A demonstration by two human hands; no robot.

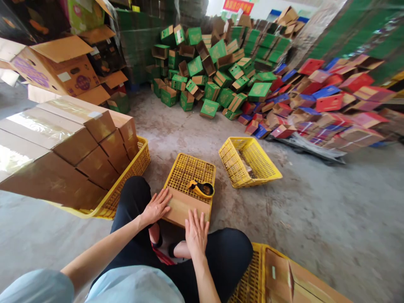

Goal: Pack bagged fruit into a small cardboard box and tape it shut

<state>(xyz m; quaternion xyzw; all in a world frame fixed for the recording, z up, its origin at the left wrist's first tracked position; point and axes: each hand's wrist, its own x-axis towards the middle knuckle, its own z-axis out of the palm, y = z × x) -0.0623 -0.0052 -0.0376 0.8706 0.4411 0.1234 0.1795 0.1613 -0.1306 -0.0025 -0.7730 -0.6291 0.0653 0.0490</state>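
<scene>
A flat piece of brown cardboard (183,204) lies on an upturned yellow plastic crate (189,166) between my knees. My left hand (157,206) rests on its left end, fingers stretched out. On the right end lies my right hand (196,229), palm down with the fingers extended. Neither hand is wrapped around anything. Just beyond the cardboard, a yellow and black tape dispenser (202,188) sits on the crate's mesh surface.
On my left, brown cartons (78,139) fill a yellow crate (143,158). Another yellow crate (261,162) stands ahead to the right. Cardboard (279,273) lies in a crate at lower right. Green boxes (210,107) and red boxes (330,102) are heaped farther back.
</scene>
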